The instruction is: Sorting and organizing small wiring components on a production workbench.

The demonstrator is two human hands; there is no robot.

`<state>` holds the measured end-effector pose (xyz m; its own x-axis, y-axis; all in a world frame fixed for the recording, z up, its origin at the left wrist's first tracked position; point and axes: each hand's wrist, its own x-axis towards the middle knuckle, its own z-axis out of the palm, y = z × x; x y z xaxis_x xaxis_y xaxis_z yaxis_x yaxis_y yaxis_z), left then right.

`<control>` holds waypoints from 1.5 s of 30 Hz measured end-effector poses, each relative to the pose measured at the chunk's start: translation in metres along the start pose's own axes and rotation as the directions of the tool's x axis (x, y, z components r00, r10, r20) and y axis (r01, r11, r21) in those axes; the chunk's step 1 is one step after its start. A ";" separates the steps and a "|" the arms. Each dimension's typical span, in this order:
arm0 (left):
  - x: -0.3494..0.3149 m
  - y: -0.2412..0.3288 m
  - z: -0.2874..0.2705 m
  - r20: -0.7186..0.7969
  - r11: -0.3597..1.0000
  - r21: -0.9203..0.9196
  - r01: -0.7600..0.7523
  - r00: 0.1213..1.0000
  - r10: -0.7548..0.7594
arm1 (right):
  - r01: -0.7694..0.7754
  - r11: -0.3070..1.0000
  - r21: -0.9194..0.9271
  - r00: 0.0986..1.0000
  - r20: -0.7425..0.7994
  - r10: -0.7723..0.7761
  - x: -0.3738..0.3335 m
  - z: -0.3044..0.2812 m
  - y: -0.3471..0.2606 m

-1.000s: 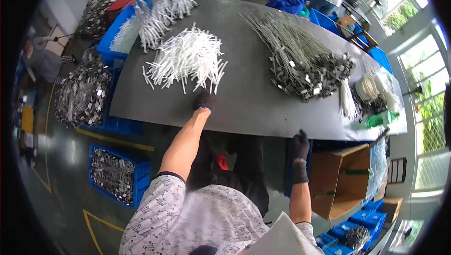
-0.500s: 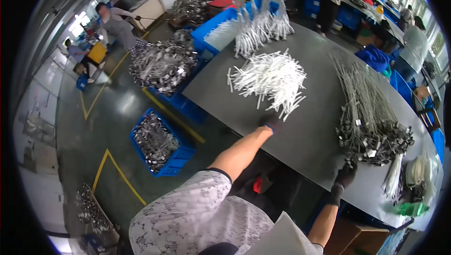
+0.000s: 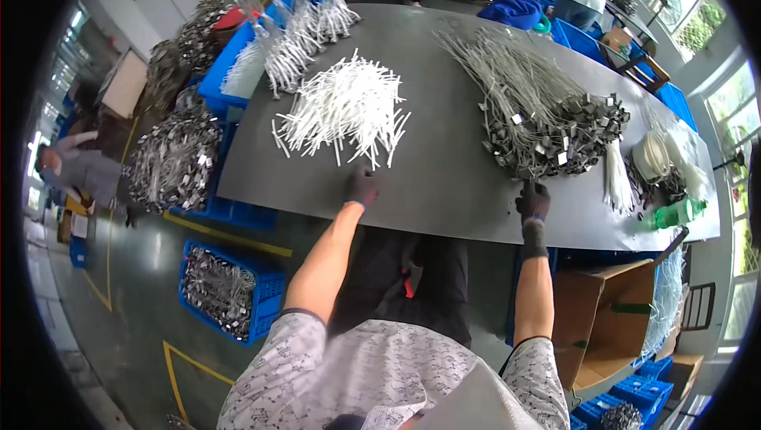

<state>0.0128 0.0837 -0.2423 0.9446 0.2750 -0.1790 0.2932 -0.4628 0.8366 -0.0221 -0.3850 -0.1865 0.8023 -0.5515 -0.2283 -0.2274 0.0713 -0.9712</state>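
My left hand (image 3: 362, 185), in a dark glove, is at the near edge of a loose pile of short white tubes (image 3: 345, 105). Its fingers blur into the dark tabletop, so their grip is unclear. My right hand (image 3: 533, 202), gloved in the same dark colour, is at the near edge of a spread of thin grey wires (image 3: 515, 69). Dark connectors (image 3: 555, 141) with a few white tags crowd the wires' near ends. The right fingers look curled together beside these connectors; what they hold, if anything, is too small to name.
The grey table (image 3: 436, 200) curves across in front of me. Bunched white-ended wires (image 3: 289, 57) stand at its far left by a blue crate (image 3: 218, 81). At right are a white tape roll (image 3: 652, 155) and green bottle (image 3: 678, 214). A full blue crate (image 3: 230, 287) sits on the floor.
The view has turned to the right, shifting the table leftward and up in the picture. My left hand stays by the tubes; my right hand is now closer against the connectors.
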 end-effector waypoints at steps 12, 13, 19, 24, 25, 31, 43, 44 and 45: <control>-0.012 0.000 -0.001 0.177 0.885 -0.452 0.116 0.984 -0.038 | -0.278 0.920 -0.276 0.903 0.252 0.349 -0.169 -0.144 0.069; -0.010 0.002 0.002 0.169 0.877 -0.473 0.085 0.986 -0.004 | -0.113 0.899 -0.422 0.978 0.113 0.176 -0.177 -0.149 0.081; -0.034 0.005 -0.013 0.187 0.899 -0.421 0.125 0.981 -0.049 | 0.300 0.587 -0.752 0.892 0.003 -0.451 -0.213 -0.116 0.029; -0.073 0.021 -0.003 0.395 0.693 -0.588 0.417 0.896 -0.204 | -0.022 0.157 -0.987 0.995 -0.008 0.095 -0.297 -0.188 0.172; -0.082 0.032 0.009 0.415 0.687 -0.592 0.422 0.890 -0.189 | -0.052 0.023 -0.998 0.937 -0.041 0.346 -0.330 -0.224 0.218; -0.112 0.049 0.047 0.649 0.532 -0.674 0.512 0.755 0.096 | 0.014 0.308 -0.951 0.896 0.149 0.419 -0.447 -0.246 0.234; -0.133 0.215 0.084 0.238 0.207 -0.955 0.214 0.966 0.098 | 0.402 0.326 -0.856 0.904 0.428 0.010 -0.286 -0.112 0.129; -0.139 0.240 0.073 0.163 0.222 -0.965 0.142 0.983 0.081 | 0.322 0.294 -0.900 0.928 0.361 0.088 -0.287 -0.122 0.134; -0.141 0.250 0.058 0.057 0.231 -0.972 0.046 0.997 0.043 | 0.276 0.248 -0.929 0.931 0.323 0.172 -0.288 -0.127 0.138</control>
<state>-0.0386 -0.1198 -0.0379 0.9631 0.2067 -0.1724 -0.0323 0.7247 0.6884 -0.3542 -0.3219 -0.2465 0.8856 -0.2326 -0.4020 -0.3473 -0.9064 -0.2407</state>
